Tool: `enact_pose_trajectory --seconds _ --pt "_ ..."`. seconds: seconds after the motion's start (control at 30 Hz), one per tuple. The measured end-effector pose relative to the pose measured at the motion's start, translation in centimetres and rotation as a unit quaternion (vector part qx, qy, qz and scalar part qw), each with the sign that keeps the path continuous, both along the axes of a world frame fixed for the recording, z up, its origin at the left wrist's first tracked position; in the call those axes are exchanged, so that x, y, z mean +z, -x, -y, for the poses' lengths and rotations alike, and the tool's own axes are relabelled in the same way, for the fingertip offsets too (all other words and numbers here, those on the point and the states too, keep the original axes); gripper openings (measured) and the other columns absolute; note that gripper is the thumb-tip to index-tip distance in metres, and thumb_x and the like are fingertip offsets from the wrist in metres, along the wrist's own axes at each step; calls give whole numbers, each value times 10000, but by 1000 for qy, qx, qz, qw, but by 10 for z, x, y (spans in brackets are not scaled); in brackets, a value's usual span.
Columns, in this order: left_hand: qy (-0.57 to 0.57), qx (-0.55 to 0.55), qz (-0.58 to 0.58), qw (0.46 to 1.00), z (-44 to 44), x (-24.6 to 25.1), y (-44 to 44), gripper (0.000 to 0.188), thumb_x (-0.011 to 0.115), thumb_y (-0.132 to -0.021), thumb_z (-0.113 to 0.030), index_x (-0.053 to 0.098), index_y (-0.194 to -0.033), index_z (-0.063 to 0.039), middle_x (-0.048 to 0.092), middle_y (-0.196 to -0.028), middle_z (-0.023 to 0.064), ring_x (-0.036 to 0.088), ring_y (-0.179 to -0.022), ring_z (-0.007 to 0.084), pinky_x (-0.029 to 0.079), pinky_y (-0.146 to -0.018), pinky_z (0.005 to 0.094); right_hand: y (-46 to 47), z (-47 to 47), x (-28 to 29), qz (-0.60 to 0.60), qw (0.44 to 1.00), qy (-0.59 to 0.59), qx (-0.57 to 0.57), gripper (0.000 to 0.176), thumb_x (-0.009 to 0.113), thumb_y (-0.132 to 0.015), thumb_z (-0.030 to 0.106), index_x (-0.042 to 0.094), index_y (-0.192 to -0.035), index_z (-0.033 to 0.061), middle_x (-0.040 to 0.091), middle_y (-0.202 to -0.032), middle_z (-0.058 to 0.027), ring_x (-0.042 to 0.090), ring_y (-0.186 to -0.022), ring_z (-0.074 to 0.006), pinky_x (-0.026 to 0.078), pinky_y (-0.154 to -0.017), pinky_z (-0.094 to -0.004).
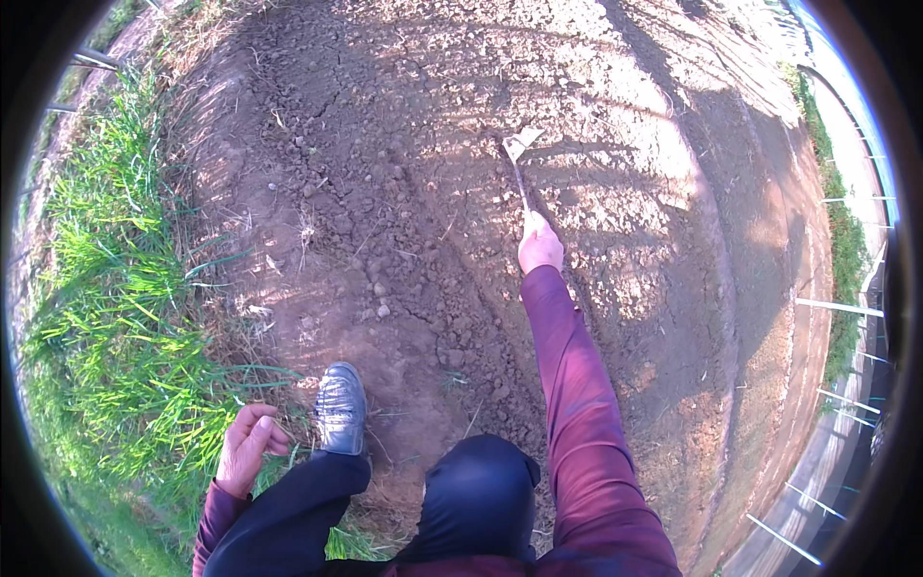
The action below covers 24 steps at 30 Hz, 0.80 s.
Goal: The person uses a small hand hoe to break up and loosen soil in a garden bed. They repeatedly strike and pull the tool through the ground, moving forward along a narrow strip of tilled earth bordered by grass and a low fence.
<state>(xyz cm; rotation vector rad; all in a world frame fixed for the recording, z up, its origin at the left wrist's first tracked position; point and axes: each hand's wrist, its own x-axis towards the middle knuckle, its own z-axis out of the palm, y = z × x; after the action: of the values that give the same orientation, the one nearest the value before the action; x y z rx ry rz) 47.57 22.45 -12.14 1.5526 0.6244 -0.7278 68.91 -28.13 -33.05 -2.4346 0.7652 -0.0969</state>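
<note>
My right hand [541, 245] reaches forward with its fingers closed around the thin handle of a small hand hoe [520, 144]. The pale, angular blade is at the tool's far end, at the surface of the loose, cloddy soil [461, 180]. Part of the handle is hidden inside my fist. Low on the left, my left hand [247, 443] hangs beside my bent leg, near the grass. Its fingers are loosely curled, and I see no tool in it.
Green grass [137, 288] with dry straw borders the soil on the left. My grey shoe [340, 411] rests on bare earth by that edge. A long ridge of soil [710, 216] runs along the right. Farther right, several pale poles [840, 307] stand by a strip of plants [840, 209].
</note>
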Motion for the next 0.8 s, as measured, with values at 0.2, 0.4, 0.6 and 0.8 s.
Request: enact_pose_trajectory --seconds 0.2,0.4,0.6,0.8 --pt "-2 9 -4 1000 -3 0 3 306 515 -1060 -226 534 -1258 7 673 -878 94 654 -728 147 552 -693 267 -35 -17 -4 -18 999 13 23 348 515 -1002 334 649 -1293 199 703 -1122 -213 669 -1059 -404 531 -905 -487" --pt "14 0 -12 1000 0 -1 -11 295 522 -1061 -224 539 -1254 -1 669 -874 85 655 -733 135 552 -691 257 -41 -22 4 138 988 16 60 328 524 -1012 361 662 -1266 205 727 -962 -198 700 -912 -420 547 -804 -504" --pt "15 -37 0 999 29 -8 -64 213 570 -1038 -195 608 -1107 3 667 -832 35 634 -710 97 533 -666 244 -41 -51 106 111 990 -80 19 391 625 -993 326 622 -1338 143 745 -1017 -137 721 -943 -286 547 -839 -385" --pt "-62 -55 17 996 39 18 -87 179 640 -982 -170 630 -879 -23 562 -688 -33 519 -607 53 449 -568 240 -43 -59 194 21 983 -183 5 288 760 -915 277 668 -997 16 657 -825 -45 577 -763 -119 481 -714 -322"
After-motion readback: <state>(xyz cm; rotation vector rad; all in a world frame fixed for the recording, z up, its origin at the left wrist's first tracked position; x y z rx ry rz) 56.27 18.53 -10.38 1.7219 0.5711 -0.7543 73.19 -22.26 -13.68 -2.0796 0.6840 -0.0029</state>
